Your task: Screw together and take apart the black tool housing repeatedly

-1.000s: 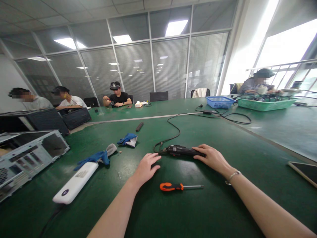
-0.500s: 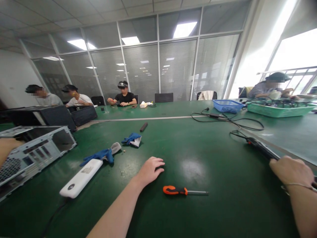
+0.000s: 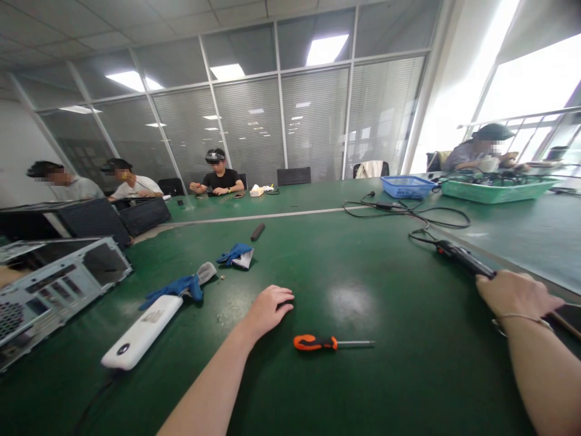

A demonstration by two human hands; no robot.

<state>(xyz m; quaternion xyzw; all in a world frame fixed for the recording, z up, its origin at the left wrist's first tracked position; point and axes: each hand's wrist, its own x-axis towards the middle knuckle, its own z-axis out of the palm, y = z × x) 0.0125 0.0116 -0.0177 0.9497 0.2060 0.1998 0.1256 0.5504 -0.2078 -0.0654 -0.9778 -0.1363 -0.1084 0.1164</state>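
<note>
My left hand [image 3: 271, 307] rests on the green table [image 3: 345, 393], its fingers slightly bent and apart, holding nothing. Just to its right lies a screwdriver [image 3: 318, 343] with an orange and black handle, its metal shaft pointing right. Over on the far right, my right hand [image 3: 515, 295] is closed around one end of a black corded electric screwdriver [image 3: 465, 259]. The gripped end is hidden by the hand. A bracelet circles that wrist.
Left of me are a white power strip [image 3: 143, 332], blue-grey gloves [image 3: 181, 287] and an open metal computer case [image 3: 68, 290], with another person's hand inside. A cable loops toward a blue basket [image 3: 406, 187] and a green basket [image 3: 499, 189]. Several people sit around the table.
The view has turned a little to the right, so everything sits further left. My left hand stays put on the table; my right hand keeps its hold on the electric screwdriver.
</note>
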